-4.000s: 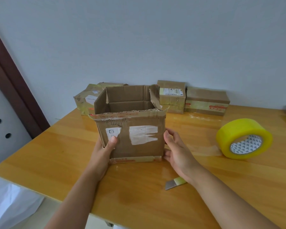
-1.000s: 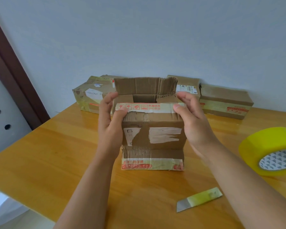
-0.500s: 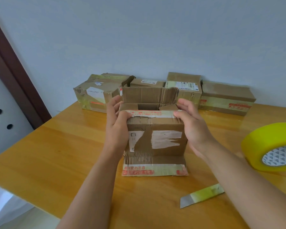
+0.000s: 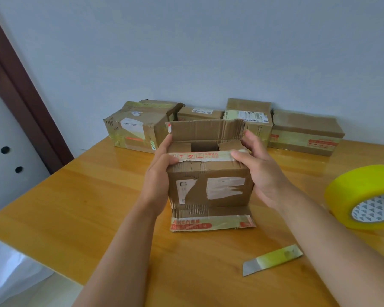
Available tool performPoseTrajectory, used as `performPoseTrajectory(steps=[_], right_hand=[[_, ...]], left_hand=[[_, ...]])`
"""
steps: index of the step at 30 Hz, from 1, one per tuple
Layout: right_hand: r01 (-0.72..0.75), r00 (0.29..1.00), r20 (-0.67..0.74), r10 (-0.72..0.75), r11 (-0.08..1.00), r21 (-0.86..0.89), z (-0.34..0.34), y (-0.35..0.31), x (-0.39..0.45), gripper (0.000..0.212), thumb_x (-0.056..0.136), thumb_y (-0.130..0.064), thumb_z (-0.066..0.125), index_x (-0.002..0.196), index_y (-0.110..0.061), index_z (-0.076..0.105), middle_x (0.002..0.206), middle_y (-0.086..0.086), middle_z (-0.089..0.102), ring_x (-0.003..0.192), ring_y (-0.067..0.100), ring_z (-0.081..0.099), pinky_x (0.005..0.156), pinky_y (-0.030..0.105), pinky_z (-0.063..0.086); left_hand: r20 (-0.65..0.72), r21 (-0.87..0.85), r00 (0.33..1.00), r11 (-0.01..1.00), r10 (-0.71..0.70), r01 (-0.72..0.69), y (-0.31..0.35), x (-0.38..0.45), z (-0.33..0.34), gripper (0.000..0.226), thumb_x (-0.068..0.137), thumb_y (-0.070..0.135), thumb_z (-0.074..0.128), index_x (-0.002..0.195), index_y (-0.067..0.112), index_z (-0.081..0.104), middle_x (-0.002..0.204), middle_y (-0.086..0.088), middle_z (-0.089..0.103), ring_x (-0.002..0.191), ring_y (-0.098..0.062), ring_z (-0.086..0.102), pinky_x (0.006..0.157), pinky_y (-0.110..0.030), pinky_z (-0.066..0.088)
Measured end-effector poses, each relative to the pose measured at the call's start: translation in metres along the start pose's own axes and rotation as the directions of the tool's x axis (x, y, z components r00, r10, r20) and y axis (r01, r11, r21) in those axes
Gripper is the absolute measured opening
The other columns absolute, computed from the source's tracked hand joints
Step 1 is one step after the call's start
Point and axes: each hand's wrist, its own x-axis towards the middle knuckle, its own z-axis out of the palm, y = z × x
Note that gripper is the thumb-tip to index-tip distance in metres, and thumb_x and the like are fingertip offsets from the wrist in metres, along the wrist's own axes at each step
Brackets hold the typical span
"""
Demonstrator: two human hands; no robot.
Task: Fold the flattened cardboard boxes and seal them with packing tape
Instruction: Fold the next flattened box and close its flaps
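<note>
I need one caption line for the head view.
Both hands fold the top flaps of a cardboard box.

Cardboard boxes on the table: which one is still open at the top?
The box held between the left hand and right hand, nearest the camera. Its far flap stands up; the four boxes by the wall look closed.

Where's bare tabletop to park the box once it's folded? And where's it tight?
Widest free patch: the table left of the left hand, out to its left edge. A smaller one lies near the front edge between the forearms. Crowded: the right side, with the tape roll and the blade, and the back wall lined with sealed boxes behind the open box.
</note>
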Motion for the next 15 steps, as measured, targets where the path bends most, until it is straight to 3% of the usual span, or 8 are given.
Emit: performPoseTrajectory(steps=[5, 9, 12, 15], right_hand=[[-0.04, 0.999, 0.001, 0.04, 0.998, 0.043, -0.0024, -0.0016, 0.0045, 0.075, 0.094, -0.008, 0.062, 0.155, -0.03, 0.025, 0.144, -0.003, 0.041, 0.109, 0.016, 0.063, 0.078, 0.028, 0.055], [-0.014, 1.0, 0.014, 0.013, 0.998, 0.058, -0.0026, -0.002, 0.0076, 0.053, 0.093, -0.001, 0.059, 0.132, -0.035, 0.047, 0.117, -0.01, 0.056, 0.087, 0.011, 0.071, 0.064, 0.022, 0.055], [0.007, 1.0, 0.006, -0.007, 0.997, 0.075, -0.0005, -0.0033, 0.0065, 0.052, 0.092, 0.001, 0.059, 0.128, -0.036, 0.048, 0.121, -0.003, 0.055, 0.093, 0.017, 0.069, 0.065, 0.022, 0.055], [0.057, 0.998, 0.02, -0.058, 0.996, 0.066, -0.0012, -0.0028, 0.0055, 0.065, 0.092, 0.004, 0.057, 0.127, -0.049, 0.046, 0.122, 0.002, 0.052, 0.102, 0.025, 0.065, 0.073, 0.027, 0.055]], left_hand=[[0.066, -0.042, 0.998, 0.999, 0.008, -0.005, -0.0008, 0.0038, -0.0027, 0.062, 0.087, 0.022, 0.054, 0.145, 0.042, 0.042, 0.142, -0.002, 0.054, 0.103, -0.026, 0.07, 0.074, -0.038, 0.058], [0.06, -0.122, 0.998, 0.993, 0.014, -0.007, 0.0008, 0.0078, -0.0017, 0.062, 0.095, 0.005, 0.048, 0.14, 0.046, 0.048, 0.143, 0.004, 0.048, 0.107, -0.025, 0.068, 0.07, -0.034, 0.058], [0.057, -0.176, 0.998, 0.984, 0.004, 0.006, 0.0031, 0.0097, -0.0011, 0.066, 0.094, -0.001, 0.046, 0.14, 0.046, 0.048, 0.138, -0.001, 0.053, 0.102, -0.026, 0.069, 0.069, -0.035, 0.058], [0.044, -0.184, 0.999, 0.983, 0.009, -0.001, 0.0044, 0.0103, 0.0001, 0.065, 0.091, -0.004, 0.045, 0.134, 0.043, 0.052, 0.131, -0.005, 0.056, 0.096, -0.027, 0.069, 0.064, -0.036, 0.058]])
